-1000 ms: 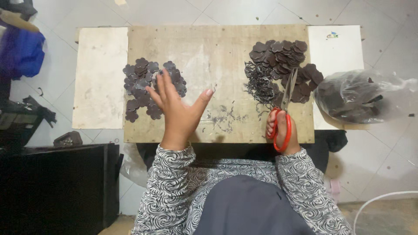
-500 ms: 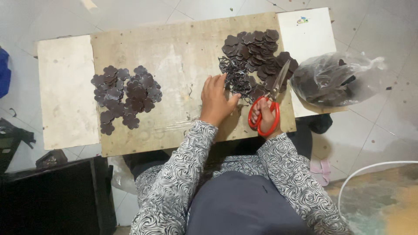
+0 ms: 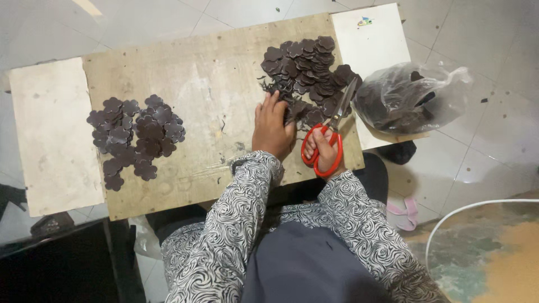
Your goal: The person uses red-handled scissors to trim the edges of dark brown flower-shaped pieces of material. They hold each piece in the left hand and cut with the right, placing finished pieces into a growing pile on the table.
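My left hand [image 3: 272,126] lies palm down on the wooden board [image 3: 213,90], its fingertips touching the near edge of a heap of dark brown flower-shaped cut-outs [image 3: 306,70]. Whether it grips a piece I cannot tell. My right hand [image 3: 325,148] holds red-handled scissors [image 3: 328,132], their blades pointing up into the same heap. A second, flatter group of dark flower shapes [image 3: 135,137] lies on the left part of the board, away from both hands. Small dark scraps lie around the right heap.
White panels flank the board at the left [image 3: 48,134] and right [image 3: 373,47]. A clear plastic bag [image 3: 412,98] with dark pieces sits at the right edge. Tiled floor surrounds the table; a white cable [image 3: 466,210] and a pink sandal [image 3: 404,210] lie at lower right.
My left hand left the left group of flower shapes and crossed to the right heap, where it now rests. The scissors hand stayed beside that heap. The camera view shifted right.
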Motion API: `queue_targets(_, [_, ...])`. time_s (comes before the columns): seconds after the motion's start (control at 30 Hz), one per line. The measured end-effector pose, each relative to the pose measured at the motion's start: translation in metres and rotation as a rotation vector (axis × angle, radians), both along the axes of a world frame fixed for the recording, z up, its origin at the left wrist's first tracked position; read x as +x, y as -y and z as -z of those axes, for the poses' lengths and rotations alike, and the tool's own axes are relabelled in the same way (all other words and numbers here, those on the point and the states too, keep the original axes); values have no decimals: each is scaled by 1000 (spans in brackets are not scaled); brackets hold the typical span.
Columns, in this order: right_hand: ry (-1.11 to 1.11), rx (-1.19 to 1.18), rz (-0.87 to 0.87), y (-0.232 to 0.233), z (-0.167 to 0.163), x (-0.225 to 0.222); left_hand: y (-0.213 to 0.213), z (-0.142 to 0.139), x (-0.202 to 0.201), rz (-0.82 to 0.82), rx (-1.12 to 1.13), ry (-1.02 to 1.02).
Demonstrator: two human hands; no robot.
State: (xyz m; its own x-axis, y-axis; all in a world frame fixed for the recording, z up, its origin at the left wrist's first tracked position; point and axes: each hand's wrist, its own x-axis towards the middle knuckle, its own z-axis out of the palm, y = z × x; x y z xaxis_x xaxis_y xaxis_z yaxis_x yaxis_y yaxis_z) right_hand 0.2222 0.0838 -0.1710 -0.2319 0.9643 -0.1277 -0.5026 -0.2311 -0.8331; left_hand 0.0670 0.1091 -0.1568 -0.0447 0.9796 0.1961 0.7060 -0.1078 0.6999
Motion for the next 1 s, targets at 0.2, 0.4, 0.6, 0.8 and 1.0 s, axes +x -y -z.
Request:
queue_targets(0.2, [10,-30,43,1,-2,0,14,6,-12,28,247,144])
queue_targets(0.4, [27,-27,22,0,-2,-2,18,2,-6,-37,413,-33])
queue_targets(0.6, [3,-2,9,1,-1,-2,-5,2,19,44,281,-121])
queue_targets(0.8, [47,-46,40,-1,-8,-4,-23,-12,29,14,105,-174])
queue_targets(1.0, [39,-10,7,-1,-13,-5,-9,-16,11,-83,70,425])
